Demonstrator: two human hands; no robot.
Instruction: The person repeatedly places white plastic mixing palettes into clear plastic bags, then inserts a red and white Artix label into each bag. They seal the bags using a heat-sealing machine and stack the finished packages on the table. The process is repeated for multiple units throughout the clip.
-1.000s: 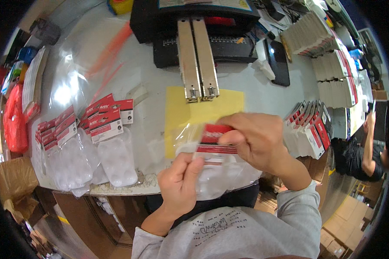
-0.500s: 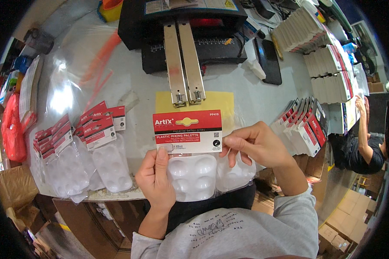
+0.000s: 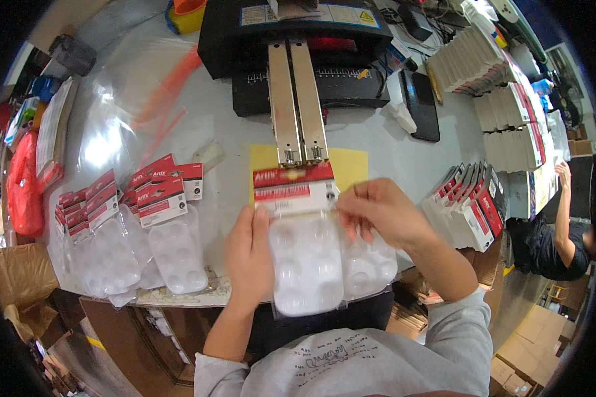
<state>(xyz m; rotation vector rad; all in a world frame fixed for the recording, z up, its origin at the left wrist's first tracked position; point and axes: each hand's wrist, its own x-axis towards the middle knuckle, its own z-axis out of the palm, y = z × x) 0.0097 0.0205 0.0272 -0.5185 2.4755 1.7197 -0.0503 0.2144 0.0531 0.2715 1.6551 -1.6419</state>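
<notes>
A white plastic mixing palette [image 3: 306, 271] in a clear bag, with a red and white header card [image 3: 303, 198], is held in front of me. My left hand [image 3: 250, 255] closes on its left side, thumb near the card's lower corner. The fingers of my right hand [image 3: 387, 215] pinch the card's right edge. The top of the card, slightly blurred, meets the tips of two metal arms [image 3: 286, 99] that reach out from a black bench machine [image 3: 216, 40]. Another bagged palette [image 3: 369, 268] lies partly under my right hand.
Several carded palettes [image 3: 112, 258] lie overlapped on the left. On the right are a bundle of red and white cards [image 3: 473, 225] and tall stacks of cards [image 3: 467, 59]. A black phone-like slab [image 3: 420, 106] rests near the machine. Another person [image 3: 556, 248] is at far right.
The held palette has moved forward, bringing its card up to the metal arms and tilting it away. Both hands keep their hold. The whole view has shifted slightly.
</notes>
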